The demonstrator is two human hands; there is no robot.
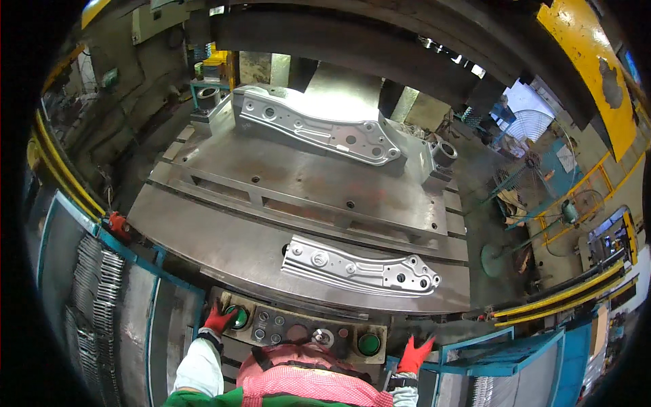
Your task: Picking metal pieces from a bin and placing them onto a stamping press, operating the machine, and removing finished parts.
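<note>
My left hand (218, 318), in a red glove, is at the left end of a control panel (285, 325). Its fingers are apart and reach the edge of a round green button (237, 317); whether they press it I cannot tell. My right hand (415, 353), also red-gloved, is held open and empty, to the right of the panel and apart from the second green button (369, 344). A long stamped metal part (359, 268) lies on the press bed's front ledge. Another stamped part (322, 133) of similar shape sits on the die farther back.
Stacked metal parts (102, 292) fill a teal-framed rack at left, where a red glove-like shape (119, 225) rests on the rail. A teal-framed stand (502, 353) is at right. Guide posts (444, 154) flank the die (298, 178), under a dark press beam (352, 41). Fans (532, 163) stand beyond.
</note>
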